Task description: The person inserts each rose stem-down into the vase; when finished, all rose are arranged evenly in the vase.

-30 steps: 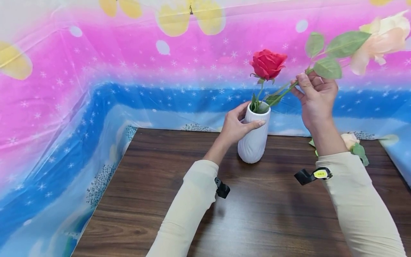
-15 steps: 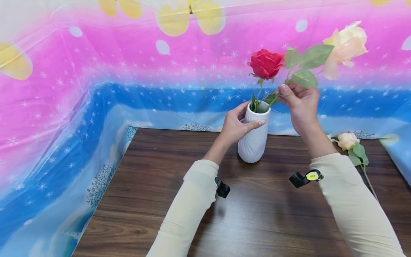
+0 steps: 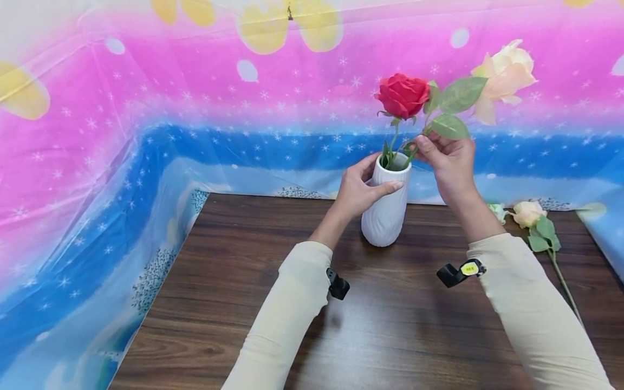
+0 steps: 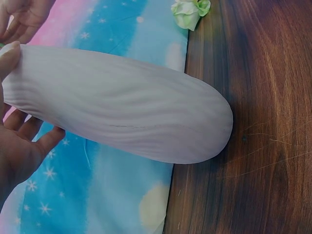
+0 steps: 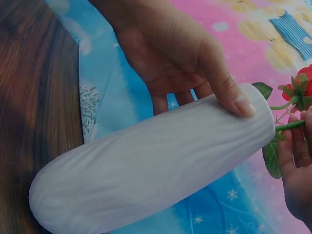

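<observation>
Plainly, the white vase (image 3: 385, 214) sits in the grip of the left hand (image 3: 358, 189), which curls round its upper part, thumb laid across the near side just below the rim and fingers round the far side. Above that hand, the red rose (image 3: 403, 96) stands in the vase. To the left hand's right, the right hand (image 3: 450, 160) pinches the green stem of the peach rose (image 3: 509, 76) between thumb and fingers, close to the vase mouth; the bloom leans out above and beyond the right hand, its leaves just over the fingers. Both stems' lower ends are hidden inside the vase.

Beyond the right wrist, a cream rose (image 3: 528, 214) lies on the wooden table (image 3: 244, 281), its stem running behind the right sleeve (image 3: 526, 303). Beside it, nearer the right wrist, a greenish-white flower (image 3: 498, 212) is partly covered by the forearm. The right wrist view cuts off the red rose and right hand at its edge; in the left wrist view, both hands are cropped.
</observation>
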Available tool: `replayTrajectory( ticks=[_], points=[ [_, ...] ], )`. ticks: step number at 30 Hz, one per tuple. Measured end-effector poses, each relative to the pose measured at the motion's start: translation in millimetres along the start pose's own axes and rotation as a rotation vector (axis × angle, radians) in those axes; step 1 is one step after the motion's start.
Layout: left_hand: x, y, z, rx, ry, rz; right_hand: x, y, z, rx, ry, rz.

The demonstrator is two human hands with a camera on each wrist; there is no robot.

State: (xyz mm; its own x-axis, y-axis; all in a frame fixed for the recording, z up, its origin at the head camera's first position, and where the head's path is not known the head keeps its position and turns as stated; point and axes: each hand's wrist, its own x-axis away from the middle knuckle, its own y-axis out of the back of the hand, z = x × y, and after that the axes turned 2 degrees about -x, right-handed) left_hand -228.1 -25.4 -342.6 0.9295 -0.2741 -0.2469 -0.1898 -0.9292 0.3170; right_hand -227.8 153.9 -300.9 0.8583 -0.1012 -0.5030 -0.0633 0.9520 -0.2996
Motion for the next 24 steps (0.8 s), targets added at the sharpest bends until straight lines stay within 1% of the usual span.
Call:
replayTrajectory(
  ticks=[5, 14, 19, 24],
  points=[
    [-0.4, 1.0, 0.4, 0.0, 0.0, -0.003, -1.7, 0.0, -2.4, 0.031, -0.004, -0.001],
    [1.0, 1.4, 0.8, -0.005, 0.004, -0.003, -1.5, 1.6, -5.5, 0.022, -0.014, 0.001],
    [0.7, 0.4, 0.4, -0.01, -0.004, -0.003, -3.7, 0.3, -5.6, 0.071, -0.008, -0.007],
    [1.1, -0.4, -0.8, -0.01, -0.007, -0.002, -4.9, -1.0, -5.9, 0.079, -0.009, -0.016]
  ],
)
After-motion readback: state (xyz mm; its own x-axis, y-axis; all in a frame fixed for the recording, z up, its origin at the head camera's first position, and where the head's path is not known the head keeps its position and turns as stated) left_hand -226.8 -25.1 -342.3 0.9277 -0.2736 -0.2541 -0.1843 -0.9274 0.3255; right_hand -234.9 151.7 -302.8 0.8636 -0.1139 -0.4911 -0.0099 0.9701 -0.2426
